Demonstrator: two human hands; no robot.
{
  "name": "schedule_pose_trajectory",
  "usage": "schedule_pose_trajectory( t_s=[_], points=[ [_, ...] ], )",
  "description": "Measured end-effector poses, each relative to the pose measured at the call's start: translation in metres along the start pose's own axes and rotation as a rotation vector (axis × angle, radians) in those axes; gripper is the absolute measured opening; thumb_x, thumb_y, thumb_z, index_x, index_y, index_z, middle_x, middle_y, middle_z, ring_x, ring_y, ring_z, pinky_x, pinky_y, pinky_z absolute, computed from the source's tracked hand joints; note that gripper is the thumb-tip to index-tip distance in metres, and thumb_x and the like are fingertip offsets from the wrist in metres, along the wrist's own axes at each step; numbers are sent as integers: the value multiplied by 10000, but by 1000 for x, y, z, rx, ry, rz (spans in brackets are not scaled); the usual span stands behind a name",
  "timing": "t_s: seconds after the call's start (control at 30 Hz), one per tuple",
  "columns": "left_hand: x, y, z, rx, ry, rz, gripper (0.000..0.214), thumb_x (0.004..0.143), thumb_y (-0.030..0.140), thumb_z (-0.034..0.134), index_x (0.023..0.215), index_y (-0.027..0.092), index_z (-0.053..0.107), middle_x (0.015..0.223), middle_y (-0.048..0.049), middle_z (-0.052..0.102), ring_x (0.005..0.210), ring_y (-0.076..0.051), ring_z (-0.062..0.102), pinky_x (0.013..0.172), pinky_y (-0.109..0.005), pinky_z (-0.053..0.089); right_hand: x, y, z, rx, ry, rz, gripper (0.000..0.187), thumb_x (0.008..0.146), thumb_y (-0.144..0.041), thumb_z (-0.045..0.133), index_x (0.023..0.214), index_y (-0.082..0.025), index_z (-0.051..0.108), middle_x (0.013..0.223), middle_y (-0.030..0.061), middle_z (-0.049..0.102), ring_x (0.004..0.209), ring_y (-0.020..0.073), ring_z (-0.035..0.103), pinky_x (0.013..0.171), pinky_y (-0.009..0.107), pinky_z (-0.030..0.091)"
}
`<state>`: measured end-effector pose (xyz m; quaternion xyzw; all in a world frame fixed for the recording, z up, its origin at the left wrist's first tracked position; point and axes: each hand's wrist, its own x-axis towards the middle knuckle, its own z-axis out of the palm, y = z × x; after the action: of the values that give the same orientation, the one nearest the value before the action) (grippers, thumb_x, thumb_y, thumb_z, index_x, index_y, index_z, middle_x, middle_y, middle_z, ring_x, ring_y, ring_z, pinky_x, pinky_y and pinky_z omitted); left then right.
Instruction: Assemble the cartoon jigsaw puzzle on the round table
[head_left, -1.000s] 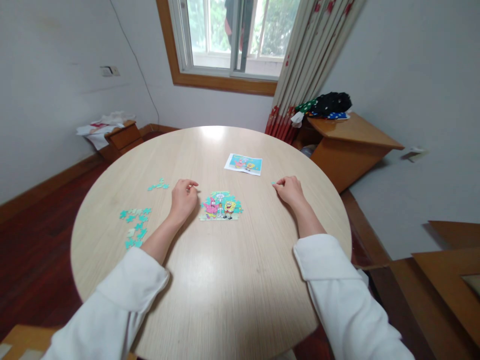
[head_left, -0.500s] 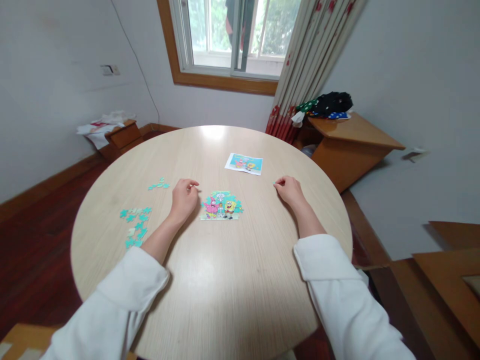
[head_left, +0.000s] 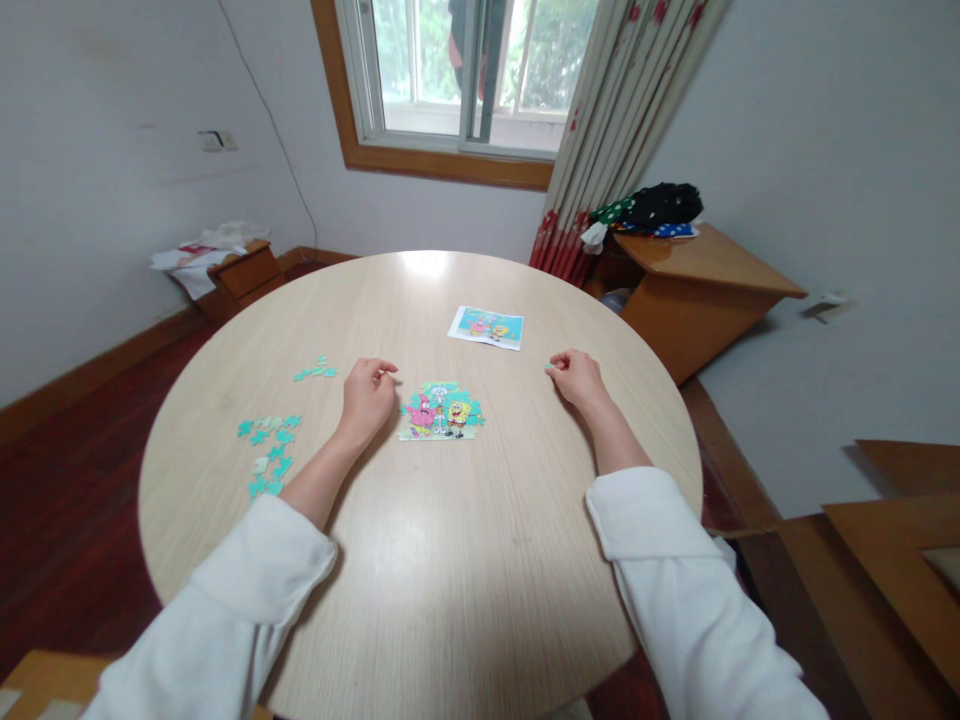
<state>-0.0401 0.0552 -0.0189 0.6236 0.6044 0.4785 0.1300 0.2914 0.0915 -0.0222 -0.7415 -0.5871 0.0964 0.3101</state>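
Observation:
A partly joined jigsaw puzzle with cartoon figures, one pink and one yellow among them, lies in the middle of the table. Just left of it is my left hand, resting near the tabletop with its fingers loosely curled and apart, nothing visible in them. My right hand is to the right of the puzzle, thumb and fingertips pinched on a small teal puzzle piece. Behind the puzzle lies a printed picture sheet showing the same figures.
Several loose teal and pale puzzle pieces lie left of my left forearm. A smaller group of pieces sits farther back. The round wooden table stands near a window, with a wooden cabinet beyond its right edge.
The teal piece in my right fingertips shows more plainly now, the fingers having shifted slightly. My left hand and the puzzle look the same; the whole view has moved a little.

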Motion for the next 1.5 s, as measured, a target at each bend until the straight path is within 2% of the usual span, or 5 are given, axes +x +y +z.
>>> schedule_pose_trajectory(
  t_s=[0.3, 0.53, 0.97, 1.27, 1.5],
  points=[
    [0, -1, 0, 6, -9, 19, 211, 709, 125, 433, 752, 171, 635, 812, -52, 608, 751, -183, 573, 731, -334, 475, 0, -1, -1, 100, -18, -2, 170, 686, -171, 642, 853, -158, 671, 748, 24, 648, 709, 151, 582, 776, 319, 459],
    [0, -2, 0, 12, -18, 26, 216, 714, 130, 428, 763, 164, 636, 826, -61, 616, 770, -187, 577, 737, -333, 470, -5, -9, -1, 276, -38, -84, 361, 648, -105, 622, 1008, -134, 611, 737, 3, 620, 643, 121, 565, 712, 283, 476],
    [0, 0, 0, -9, -3, 13, 211, 708, 109, 433, 749, 179, 628, 822, -46, 611, 750, -174, 574, 727, -318, 469, -1, -11, 6, 551, 58, -54, 143, 671, -283, 648, 717, -151, 675, 741, 62, 691, 697, 165, 612, 710, 320, 500],
    [-3, 5, -1, -1, -29, 64, 213, 700, 104, 430, 748, 181, 622, 823, -44, 607, 774, -174, 573, 747, -311, 472, -8, -22, 6, 876, -105, 39, 285, 557, -348, 748, 750, -152, 674, 641, -4, 630, 560, 90, 539, 549, 235, 452],
    [-6, 12, -3, 7, -74, 133, 205, 721, 109, 440, 777, 174, 626, 840, -52, 624, 796, -173, 587, 787, -319, 481, -12, -25, 4, 955, -253, 51, 367, 580, -319, 754, 885, -148, 643, 581, -31, 596, 506, 85, 536, 477, 216, 421]
  ],
)
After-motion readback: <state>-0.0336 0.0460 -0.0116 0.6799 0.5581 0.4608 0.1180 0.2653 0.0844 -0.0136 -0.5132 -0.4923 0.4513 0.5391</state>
